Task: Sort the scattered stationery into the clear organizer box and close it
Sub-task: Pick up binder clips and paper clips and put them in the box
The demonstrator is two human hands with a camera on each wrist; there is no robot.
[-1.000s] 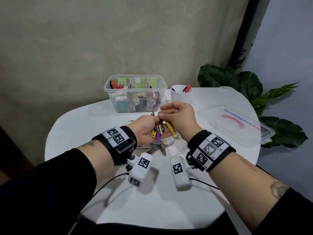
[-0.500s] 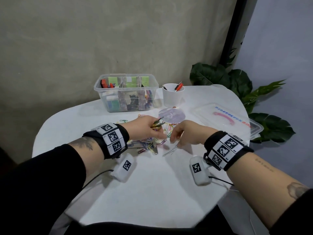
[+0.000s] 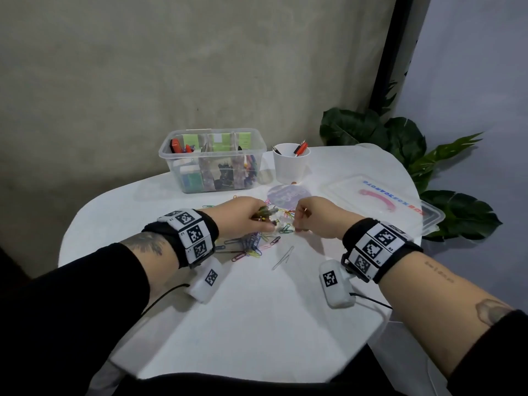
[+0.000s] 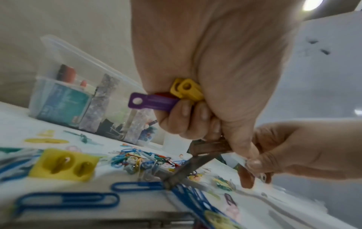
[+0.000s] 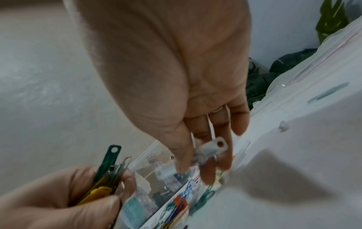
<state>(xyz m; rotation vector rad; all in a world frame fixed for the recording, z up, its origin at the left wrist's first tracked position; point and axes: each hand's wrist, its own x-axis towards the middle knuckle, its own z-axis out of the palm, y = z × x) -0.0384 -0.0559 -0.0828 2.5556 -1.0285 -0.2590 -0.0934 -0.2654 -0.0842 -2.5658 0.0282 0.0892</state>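
Note:
The clear organizer box (image 3: 213, 160) stands open at the back of the white table, its compartments holding stationery. My left hand (image 3: 257, 220) grips a bundle of flat coloured clips (image 4: 152, 102), purple, yellow and green, just above the pile of paper clips (image 3: 251, 244). The bundle's green ends (image 5: 105, 170) stick out of the fist. My right hand (image 3: 298, 224) is close beside it, low over the table. Its thumb and fingers pinch a small white clip (image 5: 213, 148) with a hole in it.
The box's lid (image 3: 380, 201) with a pink handle lies at the right. A white cup (image 3: 291, 164) with pens stands beside the box. A round sticker sheet (image 3: 288, 192) and a silver clip (image 3: 283, 258) lie on the table. Plant leaves (image 3: 405, 144) hang behind the right edge.
The hands, first joined above the table, have parted and dropped to the clip pile. My right hand let go of the bundle and now pinches a white clip.

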